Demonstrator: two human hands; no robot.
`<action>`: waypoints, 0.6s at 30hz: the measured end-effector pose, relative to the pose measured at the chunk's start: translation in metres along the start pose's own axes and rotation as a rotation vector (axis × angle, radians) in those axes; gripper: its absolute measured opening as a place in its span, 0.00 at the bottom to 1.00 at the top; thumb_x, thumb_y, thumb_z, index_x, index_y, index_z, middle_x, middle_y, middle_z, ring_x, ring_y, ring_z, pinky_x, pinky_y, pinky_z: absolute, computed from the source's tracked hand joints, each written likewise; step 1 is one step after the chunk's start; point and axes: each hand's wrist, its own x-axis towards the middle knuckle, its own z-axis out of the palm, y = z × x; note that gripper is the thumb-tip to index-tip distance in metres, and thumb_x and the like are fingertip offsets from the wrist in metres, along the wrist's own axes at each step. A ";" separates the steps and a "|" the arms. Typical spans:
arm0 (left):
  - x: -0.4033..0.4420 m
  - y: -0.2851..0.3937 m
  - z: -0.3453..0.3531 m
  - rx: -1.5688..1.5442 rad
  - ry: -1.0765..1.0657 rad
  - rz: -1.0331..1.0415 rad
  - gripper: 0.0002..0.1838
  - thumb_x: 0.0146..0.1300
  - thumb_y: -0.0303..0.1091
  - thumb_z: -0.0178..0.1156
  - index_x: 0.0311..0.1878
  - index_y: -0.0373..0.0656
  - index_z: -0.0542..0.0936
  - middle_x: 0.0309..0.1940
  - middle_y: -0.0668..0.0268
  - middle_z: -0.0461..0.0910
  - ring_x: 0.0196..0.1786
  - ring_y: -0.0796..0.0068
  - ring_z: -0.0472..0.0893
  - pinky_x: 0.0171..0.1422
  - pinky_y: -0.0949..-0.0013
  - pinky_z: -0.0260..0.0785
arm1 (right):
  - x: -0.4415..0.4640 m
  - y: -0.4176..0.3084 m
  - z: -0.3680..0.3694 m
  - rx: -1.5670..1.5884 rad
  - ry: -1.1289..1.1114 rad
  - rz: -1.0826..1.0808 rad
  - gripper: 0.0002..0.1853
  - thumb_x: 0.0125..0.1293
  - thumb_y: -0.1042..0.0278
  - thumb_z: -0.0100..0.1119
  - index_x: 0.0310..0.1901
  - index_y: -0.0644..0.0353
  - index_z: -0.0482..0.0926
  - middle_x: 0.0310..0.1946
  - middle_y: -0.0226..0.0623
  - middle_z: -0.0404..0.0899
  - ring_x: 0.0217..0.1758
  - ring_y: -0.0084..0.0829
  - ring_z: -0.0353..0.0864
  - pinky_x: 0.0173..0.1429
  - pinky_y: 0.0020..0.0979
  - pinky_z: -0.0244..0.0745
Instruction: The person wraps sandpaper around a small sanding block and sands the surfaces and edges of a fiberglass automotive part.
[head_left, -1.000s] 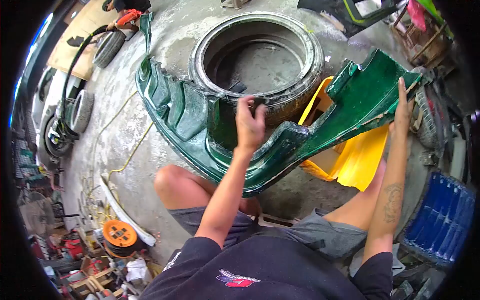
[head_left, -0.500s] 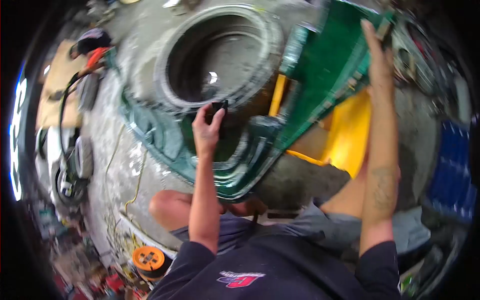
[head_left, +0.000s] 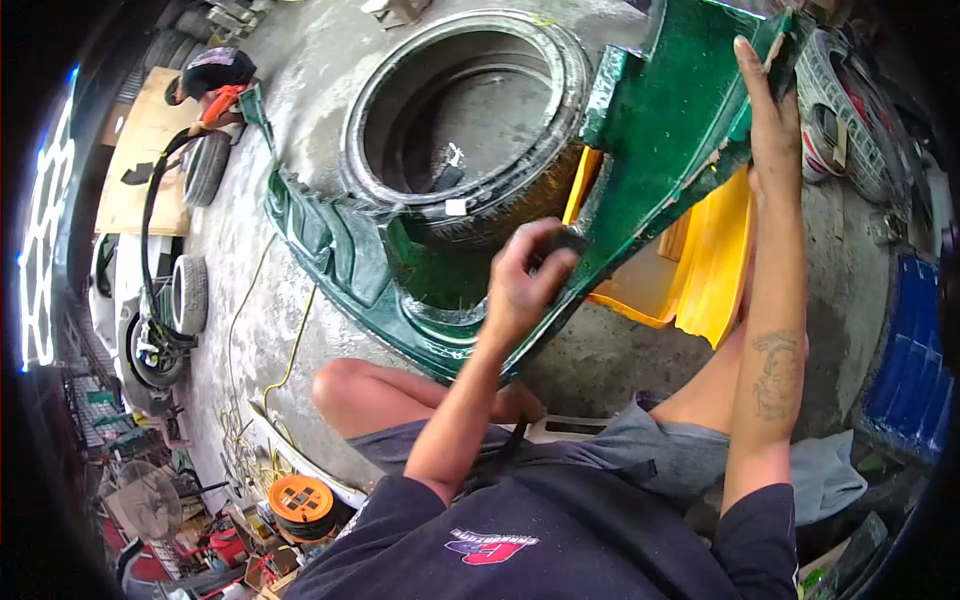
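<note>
A long green panel (head_left: 655, 130), which looks like a car bumper, lies tilted across the floor in front of me, its edge chipped along the right part. Bent fingers of my left hand (head_left: 530, 275) hold a small black block (head_left: 570, 240) against or just over the panel's middle; blur hides whether they touch. Up at the right end, my right hand (head_left: 775, 125) grips the bumper's edge, one digit stretched along its face and the others partly hidden behind. A yellow plastic piece (head_left: 715, 265) stands beneath the panel by my leg.
Behind the bumper lies a large tyre (head_left: 360, 140), touching or close to it. A co-worker (head_left: 215, 75) bends over at the far left near a plywood board (head_left: 150, 150). An orange cable reel (head_left: 300, 497) and loose cords sit lower left; a blue panel (head_left: 905, 350) is at right.
My left hand has moved right and slightly down along the bumper with the black block. The right hand keeps its hold at the edge. The whole view has shifted slightly.
</note>
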 end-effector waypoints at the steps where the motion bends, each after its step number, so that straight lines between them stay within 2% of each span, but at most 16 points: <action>1: 0.022 -0.008 -0.015 -0.071 0.079 -0.032 0.21 0.65 0.33 0.68 0.59 0.36 0.79 0.44 0.63 0.84 0.46 0.77 0.81 0.55 0.71 0.73 | -0.003 -0.003 0.003 -0.023 0.011 -0.057 0.39 0.68 0.47 0.65 0.72 0.62 0.65 0.68 0.36 0.70 0.73 0.28 0.65 0.77 0.29 0.53; 2: 0.044 -0.017 -0.031 -0.013 0.153 -0.065 0.21 0.65 0.34 0.68 0.59 0.34 0.78 0.44 0.62 0.85 0.46 0.77 0.81 0.54 0.71 0.73 | -0.005 -0.007 0.003 -0.052 0.028 -0.114 0.39 0.68 0.47 0.65 0.73 0.62 0.65 0.70 0.36 0.69 0.73 0.28 0.64 0.77 0.29 0.52; 3: 0.067 -0.019 -0.040 -0.011 0.225 -0.001 0.18 0.64 0.34 0.68 0.53 0.34 0.80 0.39 0.60 0.85 0.39 0.74 0.82 0.48 0.70 0.74 | -0.005 -0.009 0.003 -0.049 0.034 -0.119 0.39 0.68 0.47 0.65 0.73 0.62 0.65 0.70 0.36 0.69 0.73 0.28 0.64 0.77 0.29 0.52; 5: 0.110 -0.069 -0.063 0.218 0.244 0.018 0.20 0.62 0.35 0.69 0.52 0.31 0.80 0.37 0.55 0.86 0.39 0.68 0.84 0.49 0.67 0.74 | -0.004 -0.006 0.002 -0.054 0.034 -0.083 0.39 0.68 0.47 0.66 0.72 0.62 0.66 0.69 0.36 0.69 0.72 0.27 0.64 0.76 0.29 0.53; 7: 0.146 -0.131 -0.067 0.289 0.246 0.010 0.21 0.60 0.36 0.70 0.52 0.32 0.80 0.38 0.54 0.86 0.40 0.65 0.85 0.50 0.65 0.75 | -0.002 0.000 -0.001 -0.048 0.041 -0.062 0.38 0.67 0.47 0.67 0.71 0.62 0.66 0.66 0.35 0.71 0.69 0.27 0.66 0.74 0.28 0.55; 11: 0.158 -0.106 -0.046 0.259 0.114 0.005 0.22 0.59 0.36 0.71 0.54 0.34 0.81 0.40 0.52 0.86 0.43 0.62 0.85 0.50 0.62 0.75 | -0.003 0.001 -0.003 -0.052 0.011 -0.082 0.33 0.69 0.49 0.65 0.67 0.62 0.69 0.61 0.33 0.74 0.66 0.26 0.69 0.73 0.28 0.58; 13: 0.164 -0.118 -0.041 0.362 0.028 0.115 0.24 0.60 0.37 0.70 0.57 0.37 0.80 0.44 0.50 0.84 0.48 0.55 0.83 0.55 0.58 0.74 | -0.003 -0.001 0.000 -0.077 0.027 -0.102 0.32 0.69 0.49 0.65 0.67 0.61 0.69 0.60 0.33 0.75 0.65 0.25 0.71 0.72 0.28 0.59; 14: 0.166 -0.123 -0.042 0.622 -0.008 0.177 0.25 0.62 0.40 0.68 0.61 0.39 0.78 0.49 0.48 0.81 0.53 0.48 0.79 0.60 0.54 0.71 | -0.003 0.000 0.001 -0.077 0.036 -0.103 0.32 0.69 0.48 0.65 0.66 0.61 0.70 0.59 0.33 0.76 0.65 0.25 0.71 0.72 0.28 0.59; 18: 0.161 -0.134 -0.039 0.576 0.020 0.172 0.28 0.65 0.43 0.65 0.63 0.37 0.76 0.51 0.46 0.79 0.56 0.44 0.77 0.64 0.52 0.68 | -0.004 0.001 -0.002 -0.120 0.043 -0.060 0.32 0.69 0.47 0.64 0.66 0.61 0.70 0.59 0.34 0.77 0.65 0.26 0.72 0.73 0.29 0.58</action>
